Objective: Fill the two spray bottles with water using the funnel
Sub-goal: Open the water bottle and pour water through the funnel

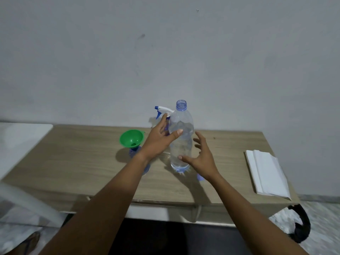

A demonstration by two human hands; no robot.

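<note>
Water bottle [181, 138] is standing uncapped at the table's [73, 153] middle, and I am seeing both hands spread wide beside it, gripping nothing: left hand [159, 140] by its upper side, right hand [202, 157] near its base. Funnel [131, 138] is sitting in one sprayer [135, 152]; another sprayer head [162, 110] is standing behind.

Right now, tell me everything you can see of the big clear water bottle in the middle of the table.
The tall clear plastic water bottle stands upright near the middle of the wooden table. It has a blue-tinted threaded neck, open with no cap, and a blue-tinted lobed base. Water fills a good part of it; the exact level is hard to read. The left hand has its thumb on the bottle's side; the right hand is spread open beside it, and contact is unclear. A white and blue spray bottle stands just behind it.
</note>
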